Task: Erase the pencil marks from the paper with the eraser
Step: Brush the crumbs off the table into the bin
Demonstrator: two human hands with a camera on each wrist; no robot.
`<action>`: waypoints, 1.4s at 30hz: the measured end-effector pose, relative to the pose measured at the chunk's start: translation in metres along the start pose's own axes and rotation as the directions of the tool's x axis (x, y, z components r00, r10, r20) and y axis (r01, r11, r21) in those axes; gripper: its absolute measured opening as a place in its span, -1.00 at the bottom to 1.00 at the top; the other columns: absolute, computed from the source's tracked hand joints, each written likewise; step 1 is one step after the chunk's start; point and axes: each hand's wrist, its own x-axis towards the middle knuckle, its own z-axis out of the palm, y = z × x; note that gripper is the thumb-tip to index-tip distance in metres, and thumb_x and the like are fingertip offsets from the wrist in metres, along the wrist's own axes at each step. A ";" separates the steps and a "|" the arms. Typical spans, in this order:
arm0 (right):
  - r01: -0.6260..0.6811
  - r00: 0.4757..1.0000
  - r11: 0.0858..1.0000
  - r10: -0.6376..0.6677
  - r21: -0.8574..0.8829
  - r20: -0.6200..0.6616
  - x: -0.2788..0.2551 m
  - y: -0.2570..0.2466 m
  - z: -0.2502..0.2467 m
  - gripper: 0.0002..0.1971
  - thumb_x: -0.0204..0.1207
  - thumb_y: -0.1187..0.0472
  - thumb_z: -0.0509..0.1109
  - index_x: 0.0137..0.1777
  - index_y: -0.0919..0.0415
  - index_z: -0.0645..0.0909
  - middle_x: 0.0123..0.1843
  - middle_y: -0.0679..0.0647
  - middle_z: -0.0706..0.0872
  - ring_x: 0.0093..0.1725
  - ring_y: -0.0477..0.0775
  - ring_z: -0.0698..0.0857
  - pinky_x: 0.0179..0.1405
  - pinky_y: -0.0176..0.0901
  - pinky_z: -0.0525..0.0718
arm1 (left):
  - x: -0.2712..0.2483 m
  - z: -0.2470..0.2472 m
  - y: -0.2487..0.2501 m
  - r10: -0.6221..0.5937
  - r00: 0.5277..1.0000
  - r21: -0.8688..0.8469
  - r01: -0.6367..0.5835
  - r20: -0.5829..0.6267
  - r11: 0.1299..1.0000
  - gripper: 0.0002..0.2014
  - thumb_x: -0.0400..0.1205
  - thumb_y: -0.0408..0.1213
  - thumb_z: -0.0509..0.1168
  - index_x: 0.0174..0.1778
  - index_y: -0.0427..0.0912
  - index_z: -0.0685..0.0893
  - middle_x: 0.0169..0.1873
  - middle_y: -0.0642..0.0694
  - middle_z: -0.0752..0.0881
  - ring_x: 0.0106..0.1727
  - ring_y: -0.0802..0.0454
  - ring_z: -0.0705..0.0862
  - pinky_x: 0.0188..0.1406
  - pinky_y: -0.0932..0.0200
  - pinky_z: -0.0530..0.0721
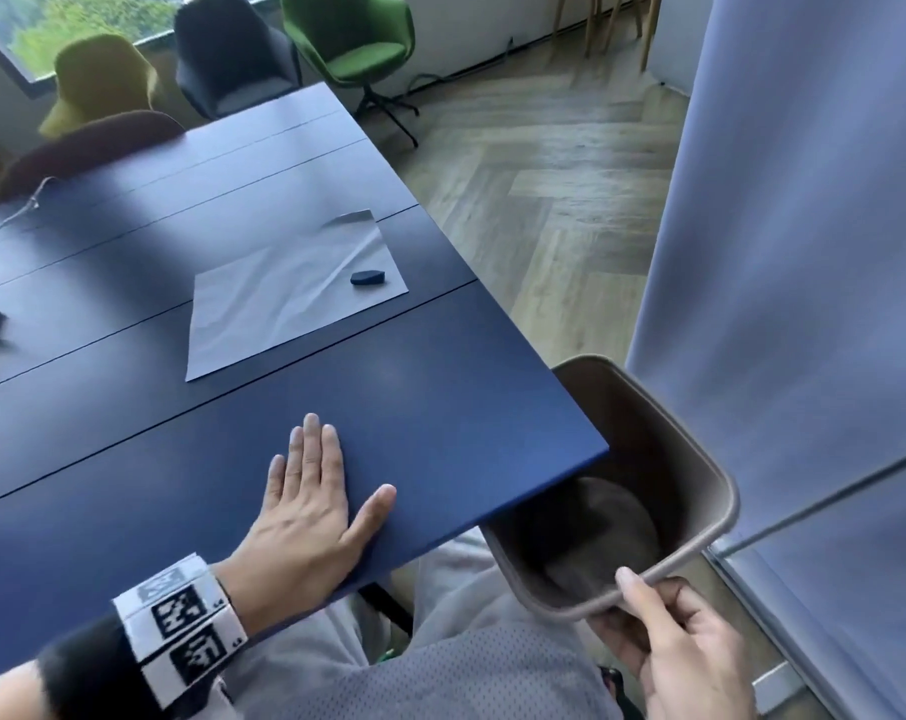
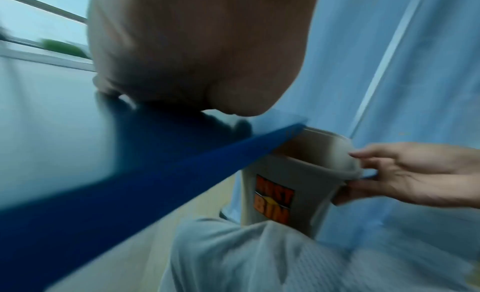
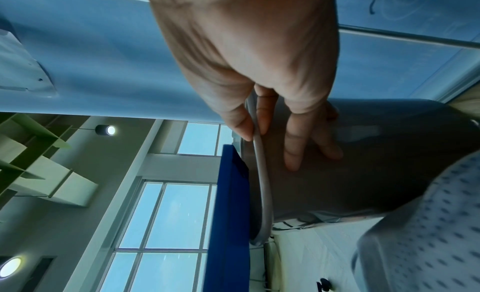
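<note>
Lying idle on the paper (image 1: 295, 309): eraser (image 1: 367, 278), near the sheet's far right corner, no hand on it; pencil marks too faint to make out.

Paper flat on blue table (image 1: 440, 407), one far corner curled. Nearer than the paper, left hand (image 1: 310, 506) pressed flat, fingers straight, likely poised to sweep crumbs off the table's edge. Right hand (image 1: 664, 636) grasps rim of tan bin (image 1: 710, 459), tilted under that edge, probably to catch them. Bin interior dim; contents indiscernible.

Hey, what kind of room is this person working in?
Probably an office meeting room: a long blue table with upholstered chairs around it, among them a green swivel chair, plus big windows and herringbone wood flooring.
</note>
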 end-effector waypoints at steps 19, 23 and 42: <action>-0.046 0.996 0.996 0.039 -0.077 -0.086 0.069 0.003 0.001 -0.77 0.43 0.60 0.33 -0.22 0.26 0.47 -0.25 0.30 0.64 -0.28 0.20 0.67 -0.31 0.08 0.80 | 0.021 -0.015 0.151 0.225 0.917 -0.386 -0.348 -0.329 0.854 -0.26 0.66 0.24 -0.08 0.72 -0.05 0.00 0.72 -0.08 -0.19 0.69 0.07 -0.32 0.67 0.00 -0.27; -0.138 0.977 0.984 0.116 -0.114 -0.178 0.131 0.023 -0.007 -0.73 0.38 0.65 0.25 -0.25 0.26 0.39 -0.27 0.25 0.56 -0.28 0.21 0.63 -0.20 0.27 0.75 | 0.028 -0.006 0.112 -0.005 0.999 -0.041 0.003 -0.049 0.999 -0.12 0.64 0.36 -0.18 0.67 -0.11 -0.38 0.61 -0.18 -0.53 0.56 -0.15 -0.63 0.52 -0.36 -0.42; -0.609 0.793 0.601 0.445 -0.517 -0.416 0.308 0.176 -0.124 -0.76 0.27 0.39 0.27 -0.07 0.44 0.61 -0.30 0.18 0.76 -0.37 0.19 0.70 -0.24 0.00 0.75 | 0.036 0.016 0.110 -0.022 0.999 0.032 0.023 -0.038 0.999 -0.14 0.38 0.49 -0.72 0.59 0.17 -0.51 0.63 -0.16 -0.47 0.62 -0.01 -0.40 0.46 -0.57 -0.20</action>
